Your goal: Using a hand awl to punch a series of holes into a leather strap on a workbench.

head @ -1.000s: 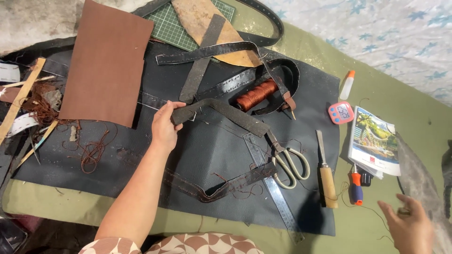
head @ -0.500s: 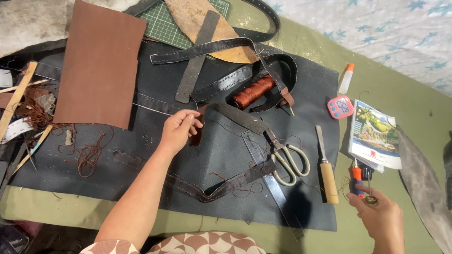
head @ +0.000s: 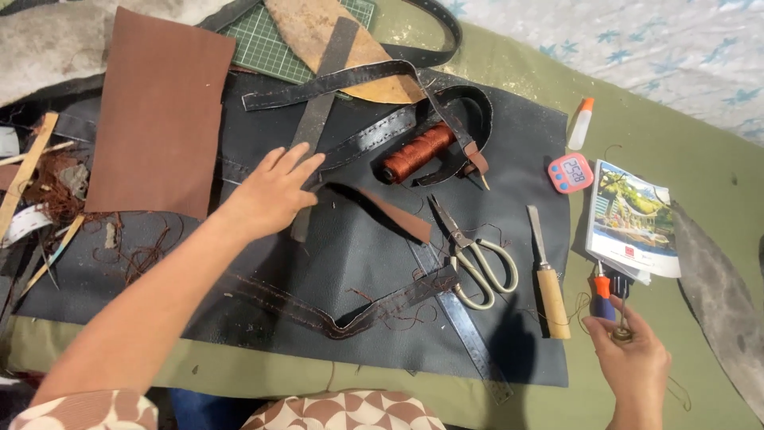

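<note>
**Two Hands Over the Leather Mat**

Left hand [head: 274, 191] flat and open on the big black leather sheet [head: 350, 271], fingers spread, gripping nothing. Fingertips touching a dark leather strap [head: 318, 107] running up toward the green cutting mat [head: 274, 44]. Just beside that hand, a brown leather sheet [head: 159, 111] on one side and a small bent brown strip [head: 394, 211] on the other.

Right hand [head: 633, 366] low at the edge, off the black sheet, over the green cloth [head: 637, 111]. Fingers pinched around a small round brass thing [head: 621, 333]; too small to tell what kind. Right above it, a tool with an orange and blue handle [head: 602, 295], touching the corner of a booklet [head: 633, 215].

Between the two hands: scissors [head: 469, 259], a metal ruler [head: 465, 326], and a knife with a wooden handle [head: 545, 275]. Higher up, a spool of brown thread [head: 418, 151], a pink timer [head: 571, 173] and a little glue bottle [head: 581, 123].
</note>
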